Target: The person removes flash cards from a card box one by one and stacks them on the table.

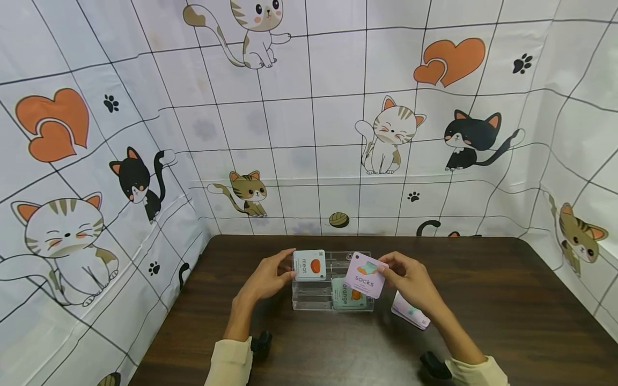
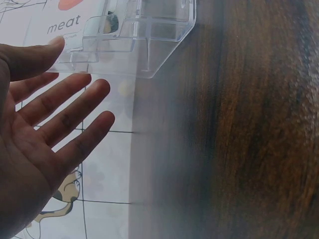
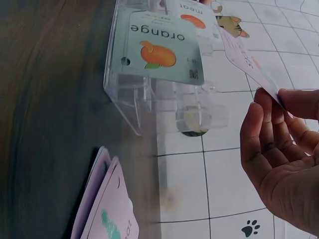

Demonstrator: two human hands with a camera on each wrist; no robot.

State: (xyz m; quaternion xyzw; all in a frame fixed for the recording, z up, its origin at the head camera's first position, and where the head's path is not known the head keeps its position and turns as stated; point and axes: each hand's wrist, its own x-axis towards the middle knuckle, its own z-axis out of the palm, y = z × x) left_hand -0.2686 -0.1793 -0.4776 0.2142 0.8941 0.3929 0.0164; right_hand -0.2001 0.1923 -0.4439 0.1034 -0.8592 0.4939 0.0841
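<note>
A clear acrylic card rack (image 1: pixel 309 300) with tiers stands on the table. In its upper left sits a white "meat" card (image 1: pixel 310 266); at its lower right is a green "orange" card (image 3: pixel 157 47). My left hand (image 1: pixel 265 276) is at the rack's left side, fingers extended, with thumb tip (image 2: pixel 57 46) beside the "meat" card. Between thumb and fingers, my right hand (image 1: pixel 410 279) pinches a lilac "socks" card (image 1: pixel 364 276) by its right edge. The card is tilted and held over the rack's upper right, overlapping the "orange" card in the head view.
A small pile of lilac cards (image 1: pixel 409 312) lies on the dark wooden table (image 1: pixel 507 305), right of the rack and below my right wrist. Behind the table hangs a white cat-print sheet (image 1: pixel 338 123), which also covers both sides.
</note>
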